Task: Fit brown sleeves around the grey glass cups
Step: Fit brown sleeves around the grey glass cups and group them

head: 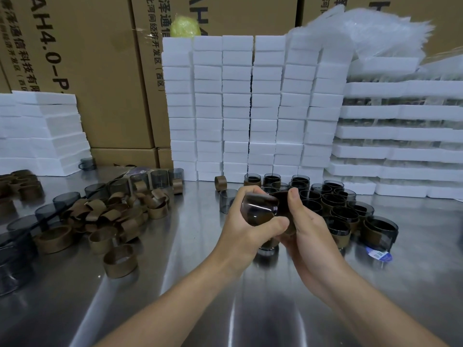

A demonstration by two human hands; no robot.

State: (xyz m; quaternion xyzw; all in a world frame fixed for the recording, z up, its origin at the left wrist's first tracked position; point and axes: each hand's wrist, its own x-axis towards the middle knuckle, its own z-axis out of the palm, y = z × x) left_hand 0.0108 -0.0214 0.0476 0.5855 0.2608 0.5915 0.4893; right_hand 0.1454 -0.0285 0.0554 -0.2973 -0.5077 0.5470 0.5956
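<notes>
Bright overhead glare, fisheye-warped edges

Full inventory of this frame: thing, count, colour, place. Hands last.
loose sleeves: a large pile, brown, on the table to the left
bare cups: several, grey glass, left side and back centre
sleeved cups: a cluster, grey with brown bands, upright on the right
foam blocks: tall stacks, white, behind the table
foam trays: stacked, white, far right, with glassware between layers
cartons: several, brown with printed text, at the back
plastic bags: a heap, clear, on top right
table: one, shiny metal
held cup: one, grey, tilted, between both hands
left hand: gripping the held cup
right hand: fingers on the dark piece at the cup's far end
</notes>
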